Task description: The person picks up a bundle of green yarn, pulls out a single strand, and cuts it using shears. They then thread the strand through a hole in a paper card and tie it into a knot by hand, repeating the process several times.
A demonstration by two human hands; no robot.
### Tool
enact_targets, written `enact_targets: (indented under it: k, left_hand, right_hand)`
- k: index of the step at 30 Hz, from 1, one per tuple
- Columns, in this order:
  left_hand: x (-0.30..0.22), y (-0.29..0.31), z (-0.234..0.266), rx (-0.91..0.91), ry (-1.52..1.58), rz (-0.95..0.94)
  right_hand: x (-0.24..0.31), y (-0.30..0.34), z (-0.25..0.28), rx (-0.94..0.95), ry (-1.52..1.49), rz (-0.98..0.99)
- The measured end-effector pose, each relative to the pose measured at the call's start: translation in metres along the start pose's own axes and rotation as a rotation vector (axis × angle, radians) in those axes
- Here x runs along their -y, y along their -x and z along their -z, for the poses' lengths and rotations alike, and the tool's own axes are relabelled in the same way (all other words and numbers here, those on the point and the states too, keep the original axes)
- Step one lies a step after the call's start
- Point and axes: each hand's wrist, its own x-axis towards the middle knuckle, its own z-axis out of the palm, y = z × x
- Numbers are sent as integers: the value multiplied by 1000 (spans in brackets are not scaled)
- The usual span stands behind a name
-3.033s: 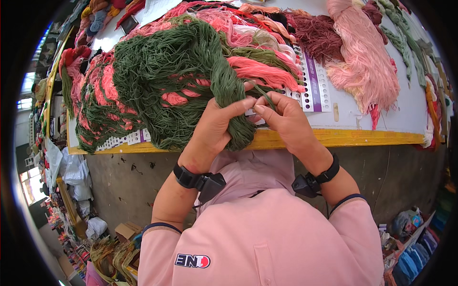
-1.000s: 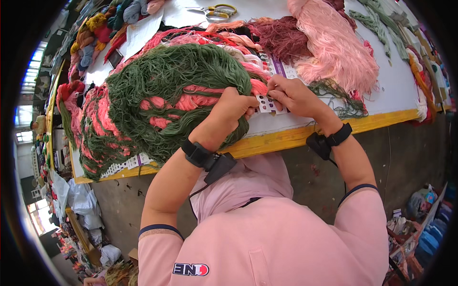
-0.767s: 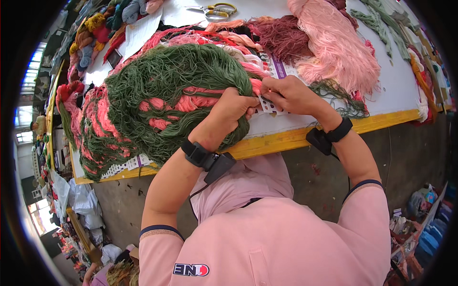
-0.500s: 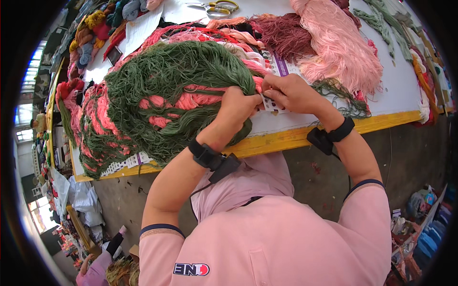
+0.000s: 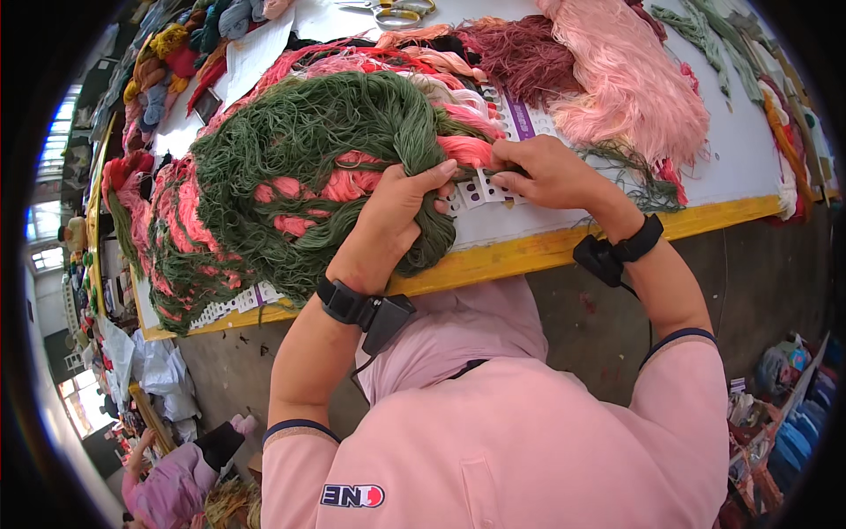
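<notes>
A large tangled heap of dark green yarn (image 5: 291, 132) lies over pink yarn (image 5: 357, 183) at the table's near edge. My left hand (image 5: 388, 212) is closed round the gathered right end of the green yarn, thumb on top and fingers partly hidden behind it. To its right, my right hand (image 5: 551, 176) pinches with thumb and forefinger what looks like a thin green strand running from the bundle. Just under the pinch is a white card with punched holes (image 5: 480, 189), partly covered by yarn and fingers.
Loose pale pink yarn (image 5: 626, 79) and maroon yarn (image 5: 520, 57) lie beyond my right hand. Scissors (image 5: 397, 12) rest at the table's far side. The yellow table edge (image 5: 529, 251) runs before me. Another person (image 5: 176, 480) is at the lower left.
My left hand has shifted left and down with the yarn's end, away from the right hand. A gap has opened between them, baring more of the white card.
</notes>
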Motion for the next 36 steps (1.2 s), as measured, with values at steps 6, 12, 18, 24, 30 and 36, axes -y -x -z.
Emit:
enact_targets:
  k: [6,12,18,24,30,36]
  left_hand:
    - [-2,5,-13,88,198,33]
    - [-1,3,-10,138,194,9]
    - [-13,4,9,73,-4,117]
    - [-20,-3,8,152,139,163]
    - [-9,-9,-14,301,-390,-169]
    - [-71,-1,35,-131,-334,-79]
  right_hand:
    - [-3,1,9,161,-409,-80]
    - [-3,2,7,141,-437,-126]
    - [-7,-1,2,36,-305,-140]
    - [-3,1,8,115,-165,-16]
    - [-5,-1,11,109,-637,-214]
    - [4,-4,6,74,-230,-173]
